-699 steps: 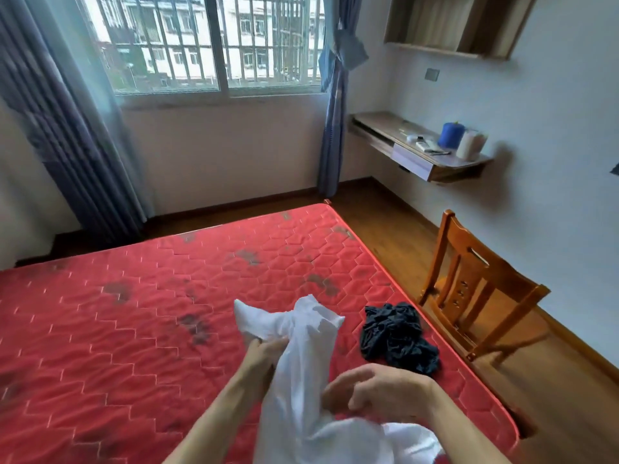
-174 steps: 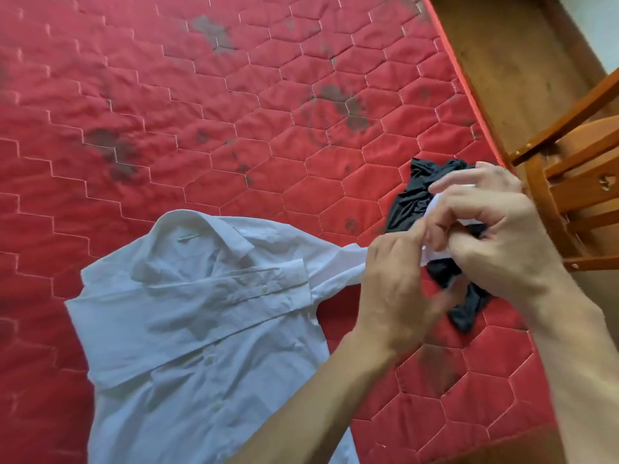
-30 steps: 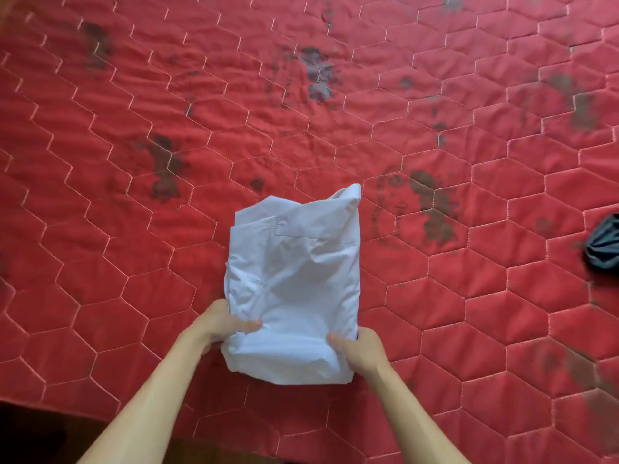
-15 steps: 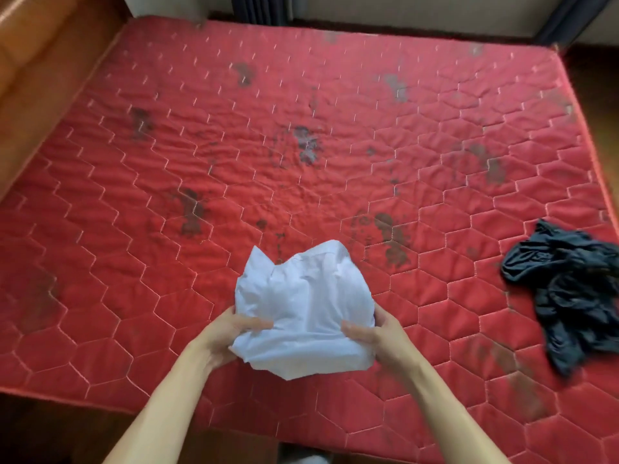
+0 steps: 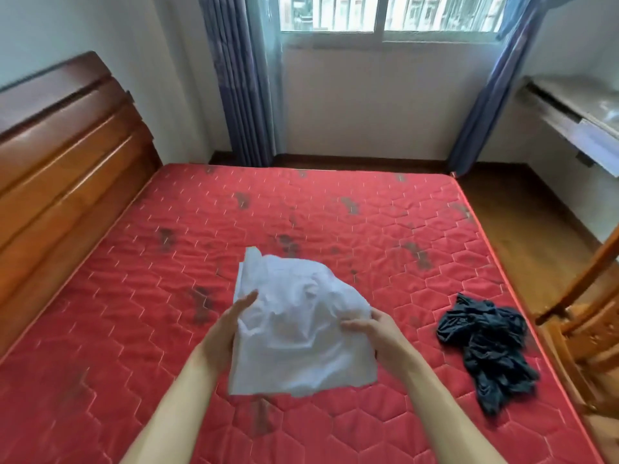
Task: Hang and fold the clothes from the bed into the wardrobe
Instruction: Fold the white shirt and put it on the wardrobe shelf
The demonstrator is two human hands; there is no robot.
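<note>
Lifted off the bed — folded white shirt pinched by left hand and right hand; next, a level carry to the wardrobe.

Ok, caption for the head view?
Left hand and right hand hold a folded white shirt over the red mattress, dark clothes alongside.

Folded shirt now aloft, off the mattress

No legible txt, labels, brands or nos. anywhere in frame; none on white shirt, dark garment or red mattress.
</note>
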